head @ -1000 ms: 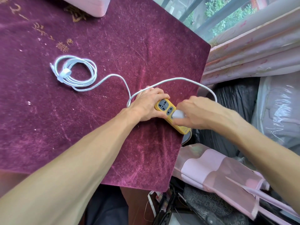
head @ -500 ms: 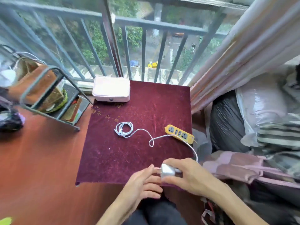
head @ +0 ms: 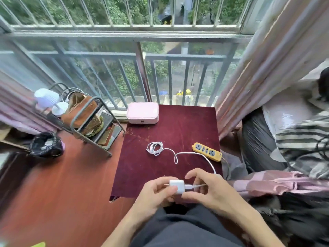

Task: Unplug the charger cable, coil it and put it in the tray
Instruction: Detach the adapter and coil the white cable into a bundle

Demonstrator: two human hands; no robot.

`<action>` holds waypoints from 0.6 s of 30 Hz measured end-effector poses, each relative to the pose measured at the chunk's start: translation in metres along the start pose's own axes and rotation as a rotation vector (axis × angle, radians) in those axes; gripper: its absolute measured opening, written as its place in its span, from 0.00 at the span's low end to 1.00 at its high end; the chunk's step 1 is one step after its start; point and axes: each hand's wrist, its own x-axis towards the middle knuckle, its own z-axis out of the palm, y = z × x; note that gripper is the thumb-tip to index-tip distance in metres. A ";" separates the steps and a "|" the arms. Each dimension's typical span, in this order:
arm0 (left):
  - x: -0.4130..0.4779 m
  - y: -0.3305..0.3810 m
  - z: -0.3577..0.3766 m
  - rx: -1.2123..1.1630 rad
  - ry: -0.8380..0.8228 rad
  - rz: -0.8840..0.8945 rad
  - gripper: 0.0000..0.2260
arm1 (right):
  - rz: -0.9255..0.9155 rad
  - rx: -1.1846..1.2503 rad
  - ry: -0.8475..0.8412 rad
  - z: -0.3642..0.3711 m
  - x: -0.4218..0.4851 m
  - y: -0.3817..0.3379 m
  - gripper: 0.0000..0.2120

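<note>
A white charger plug (head: 177, 186) is out of the yellow power strip (head: 207, 151) and sits between my two hands above the table's near edge. My left hand (head: 157, 191) grips the plug body. My right hand (head: 204, 188) pinches the cable connector where it meets the plug. The white cable (head: 188, 154) runs from my right hand up across the maroon table cloth (head: 160, 172) to a small tied coil (head: 154, 148) near the middle. The power strip lies at the table's right edge with nothing plugged in.
A pink case (head: 142, 112) stands at the table's far left corner. A metal rack (head: 85, 122) with bags is on the left on the wooden floor. Curtain (head: 258, 68) and bundled bedding (head: 284, 139) crowd the right. Window railing lies beyond the table.
The plug came out of the power strip and both hands carried it to the near edge. The view pulled far back. My left hand went from touching the plug to gripping it.
</note>
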 end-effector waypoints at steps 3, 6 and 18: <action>-0.004 0.003 -0.006 0.061 0.023 0.061 0.15 | -0.042 -0.006 0.001 -0.004 0.004 -0.003 0.14; -0.005 0.010 -0.009 0.102 0.028 0.093 0.16 | -0.056 -0.006 -0.037 -0.005 0.008 -0.008 0.10; -0.003 0.012 -0.020 0.176 -0.029 0.108 0.13 | -0.046 0.021 -0.233 0.006 0.017 -0.015 0.12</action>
